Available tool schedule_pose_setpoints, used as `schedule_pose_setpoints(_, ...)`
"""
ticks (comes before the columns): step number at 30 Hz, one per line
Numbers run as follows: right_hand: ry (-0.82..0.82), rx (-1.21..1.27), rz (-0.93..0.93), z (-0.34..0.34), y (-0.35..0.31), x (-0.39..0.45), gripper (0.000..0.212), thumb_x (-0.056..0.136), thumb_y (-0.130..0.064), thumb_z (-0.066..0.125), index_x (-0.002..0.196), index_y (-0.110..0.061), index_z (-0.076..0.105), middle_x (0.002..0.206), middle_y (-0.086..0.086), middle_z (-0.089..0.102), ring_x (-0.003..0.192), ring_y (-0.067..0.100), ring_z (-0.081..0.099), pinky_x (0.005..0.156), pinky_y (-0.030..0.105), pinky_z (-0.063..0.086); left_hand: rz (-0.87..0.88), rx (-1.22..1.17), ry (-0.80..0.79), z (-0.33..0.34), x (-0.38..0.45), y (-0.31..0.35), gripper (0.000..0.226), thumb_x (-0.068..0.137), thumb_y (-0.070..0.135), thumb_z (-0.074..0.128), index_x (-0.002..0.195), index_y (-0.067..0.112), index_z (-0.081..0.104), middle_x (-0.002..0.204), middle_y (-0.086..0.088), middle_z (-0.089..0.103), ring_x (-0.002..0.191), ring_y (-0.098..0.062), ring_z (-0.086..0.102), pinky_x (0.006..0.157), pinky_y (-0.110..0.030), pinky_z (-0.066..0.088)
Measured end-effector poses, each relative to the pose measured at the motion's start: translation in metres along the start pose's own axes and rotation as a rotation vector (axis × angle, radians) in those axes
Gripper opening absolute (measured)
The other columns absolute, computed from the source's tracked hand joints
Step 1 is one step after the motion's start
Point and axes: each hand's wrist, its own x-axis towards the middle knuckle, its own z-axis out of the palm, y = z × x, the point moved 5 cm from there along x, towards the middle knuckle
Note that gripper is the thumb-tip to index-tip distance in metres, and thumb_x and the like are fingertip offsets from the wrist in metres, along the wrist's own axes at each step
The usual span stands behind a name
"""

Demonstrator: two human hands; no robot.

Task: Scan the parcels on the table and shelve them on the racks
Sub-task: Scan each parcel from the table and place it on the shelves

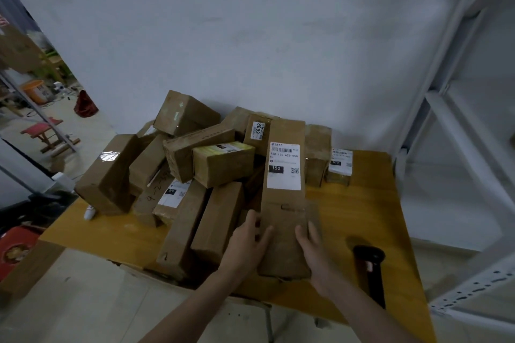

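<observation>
A long cardboard parcel (284, 203) lies lengthwise on the near part of the yellow wooden table (362, 203), its far end resting up against the heap of parcels (195, 164) behind it. Its white shipping label (284, 166) faces up and shows a barcode, the line "150 150 A26 050" and a black block reading "150".

The left hand (248, 242) rests on the parcel's near left edge, fingers straight and a little spread, laid flat against the cardboard. The right hand (312, 245) lies on the near right part of the same parcel, fingers also straight and together, pressing on the top face. Neither hand curls round the box.

Just to the right of the right forearm, a black handheld scanner (369, 267) lies on the table, apart from the parcel.

The heap fills the left and middle of the table: brown boxes lying at different angles, one with a yellowish top (223, 160), one with a label reading "6008" (257, 131), and a small box with a white label (338, 166) at the right end.

A white metal rack (459, 108) stands to the right of the table, against the pale wall.
</observation>
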Motion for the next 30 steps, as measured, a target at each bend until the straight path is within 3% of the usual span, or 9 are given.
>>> schedule_pose_setpoints(5,0.053,-0.044,-0.105,-0.035,-0.022,-0.019,0.035,0.095,-0.048,0.042,0.129,-0.047,0.034,0.114,-0.012,0.052,0.102,0.014,0.055,0.087,0.043,0.052,-0.156,-0.322,-0.287,0.035,-0.003,0.031,0.051,0.096,0.053,0.037,0.139,0.034,0.016,0.137,-0.004,0.046,0.115,-0.02,0.057,0.097,-0.037,0.051)
schedule_pose_setpoints(7,0.051,-0.08,-0.137,-0.048,-0.027,-0.026,0.039,0.094,-0.048,0.041,0.132,-0.046,0.032,0.118,-0.012,0.051,0.104,0.012,0.054,0.09,0.041,0.051,-0.208,-0.524,-0.421,0.055,-0.01,0.044,0.062,0.092,0.062,0.037,0.143,0.035,0.014,0.139,-0.002,0.043,0.119,-0.02,0.055,0.097,-0.038,0.051)
schedule_pose_setpoints(9,0.07,-0.147,-0.151,-0.062,-0.03,-0.031,0.044,0.094,-0.05,0.041,0.136,-0.044,0.031,0.126,-0.008,0.049,0.107,0.012,0.052,0.093,0.039,0.049,-0.283,-0.718,-0.495,0.071,-0.019,0.056,0.056,0.089,0.061,0.046,0.136,0.038,0.025,0.135,-0.005,0.048,0.116,-0.023,0.058,0.087,-0.036,0.056)
schedule_pose_setpoints(13,0.072,-0.176,-0.12,-0.094,-0.033,-0.037,0.041,0.092,-0.054,0.04,0.132,-0.045,0.034,0.115,-0.014,0.051,0.101,0.006,0.053,0.091,0.031,0.049,-0.444,-0.87,-0.466,0.095,-0.024,0.06,0.065,0.079,0.06,0.062,0.131,0.033,0.034,0.129,-0.011,0.056,0.111,-0.029,0.062,0.076,-0.035,0.057)
schedule_pose_setpoints(16,0.14,-0.226,-0.099,-0.125,-0.023,-0.032,0.055,0.086,-0.067,0.036,0.133,-0.04,0.044,0.125,-0.01,0.053,0.116,0.015,0.051,0.102,0.043,0.042,-0.493,-0.888,-0.453,0.105,-0.028,0.055,0.069,0.08,0.058,0.063,0.136,0.028,0.034,0.128,-0.013,0.057,0.11,-0.03,0.062,0.076,-0.036,0.057)
schedule_pose_setpoints(20,0.44,-0.388,-0.044,-0.175,0.002,-0.027,0.034,0.099,-0.033,0.045,0.122,-0.009,0.052,0.108,0.01,0.057,0.093,0.023,0.053,0.084,0.036,0.045,-0.435,-0.782,-0.43,0.105,-0.036,0.042,0.073,0.076,0.057,0.06,0.138,0.032,0.03,0.129,-0.008,0.056,0.114,-0.026,0.06,0.087,-0.037,0.055)
schedule_pose_setpoints(23,0.414,-0.509,0.146,-0.197,0.045,-0.015,0.02,0.098,-0.02,0.05,0.092,-0.002,0.055,0.087,0.012,0.053,0.077,0.028,0.053,0.071,0.037,0.04,-0.399,-0.725,-0.417,0.104,-0.045,0.032,0.059,0.09,0.052,0.055,0.14,0.037,0.027,0.129,-0.003,0.055,0.114,-0.022,0.06,0.09,-0.035,0.055)
schedule_pose_setpoints(27,0.352,-0.428,0.255,-0.204,0.096,0.01,0.05,0.09,-0.035,0.063,0.125,-0.001,0.05,0.118,0.015,0.058,0.102,0.032,0.058,0.081,0.037,0.047,-0.415,-0.697,-0.379,0.107,-0.056,0.013,0.049,0.095,0.038,0.047,0.139,0.043,0.026,0.129,0.001,0.053,0.113,-0.019,0.059,0.086,-0.033,0.056)
schedule_pose_setpoints(30,0.354,-0.478,0.215,-0.199,0.102,0.026,0.042,0.088,-0.029,0.066,0.118,-0.002,0.053,0.103,0.012,0.061,0.086,0.027,0.058,0.071,0.037,0.049,-0.448,-0.698,-0.375,0.108,-0.064,-0.001,0.049,0.095,0.035,0.047,0.136,0.046,0.023,0.127,0.002,0.052,0.111,-0.018,0.058,0.08,-0.029,0.056)
